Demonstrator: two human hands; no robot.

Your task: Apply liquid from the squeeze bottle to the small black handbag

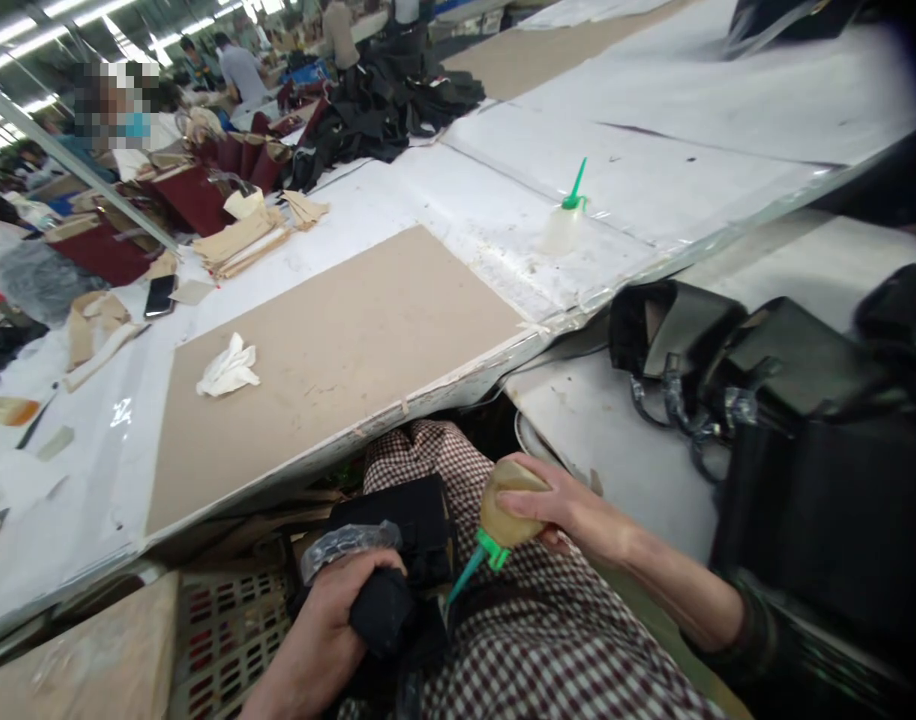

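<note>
My right hand (548,500) is wrapped round a yellowish glue bottle (507,500), tipped nozzle down. Its green nozzle (467,578) points at the edge of a black bag (398,510) lying on my lap over checked cloth. My left hand (338,610) is closed on a bunched black part (383,612) of this bag. Clear plastic wrap (353,540) covers a curved piece, perhaps a handle, just above my left hand. Whether the nozzle tip touches the bag, I cannot tell.
A second green-tipped bottle (563,225) stands on the white table (495,150). A crumpled white tissue (229,367) lies on the brown board (338,320). Several black bags (795,360) sit at right. A plastic crate (229,630) is at lower left. People work in the background.
</note>
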